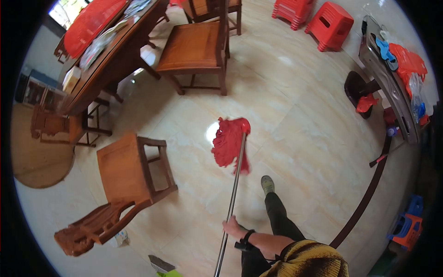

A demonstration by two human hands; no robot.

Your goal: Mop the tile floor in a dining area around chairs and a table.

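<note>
A mop with a red cloth-strip head [229, 141] lies against the tiled floor, its strips bunched and spread. From the head a thin metal pole [234, 190] runs down past the lower edge of the view. My right hand [234, 228] is closed round this pole partway along, with a dark band on the wrist and a yellow-and-black patterned sleeve above. The pole's upper end is out of sight, and so is my left hand. One shoe [267, 184] of mine is on the floor to the right of the mop head.
A wooden chair [122, 171] stands close on the left, another wooden chair [194, 46] beyond the mop. A long wooden table [115, 55] is at the far left. Red plastic stools [330, 25] are stacked at the back. A cluttered dark stand [387, 74] is at right.
</note>
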